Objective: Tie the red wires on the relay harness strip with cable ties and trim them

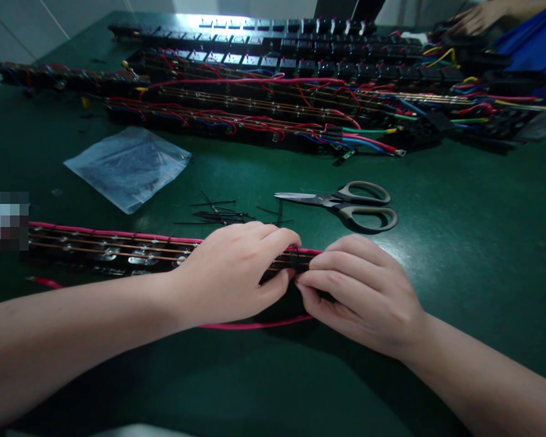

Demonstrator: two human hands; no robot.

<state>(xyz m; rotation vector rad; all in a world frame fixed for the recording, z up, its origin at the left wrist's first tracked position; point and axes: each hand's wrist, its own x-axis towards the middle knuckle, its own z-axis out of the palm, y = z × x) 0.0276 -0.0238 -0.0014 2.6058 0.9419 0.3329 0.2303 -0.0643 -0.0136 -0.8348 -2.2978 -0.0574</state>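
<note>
A long black strip assembly point(109, 252) with copper bars and a pink wire along its edge lies across the green table in front of me. My left hand point(230, 273) rests curled over its right end, fingers pinched. My right hand point(359, 291) meets it fingertip to fingertip, also pinched, on a thin black cable tie point(295, 258) looped around the strip. A pink wire point(255, 326) runs out beneath both hands.
Grey-handled scissors point(346, 205) lie just beyond my hands, beside loose black cable ties point(222, 213). A clear plastic bag point(127, 165) sits to the left. Several wired black strips point(273, 103) fill the back. Another person's hand point(475, 18) works at the far right.
</note>
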